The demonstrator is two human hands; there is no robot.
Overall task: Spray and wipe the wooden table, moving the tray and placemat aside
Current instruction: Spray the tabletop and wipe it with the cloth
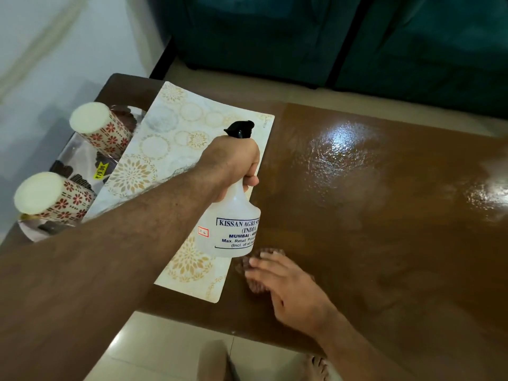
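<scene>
My left hand [233,160] grips the neck of a white spray bottle [233,229] with a black nozzle, held above the edge of the cream patterned placemat [176,138]. My right hand [288,287] presses flat on a brown cloth [255,270] lying on the wooden table [384,229], just right of the placemat. The table's right part shines wet. A shiny tray [77,152] sits at the table's left end, its edge under the placemat.
Two upside-down patterned cups [101,130] [52,199] stand on the tray. A dark teal sofa [330,37] runs along the far side. Pale floor tiles [165,347] lie below the near table edge, and my bare foot [319,367] shows there.
</scene>
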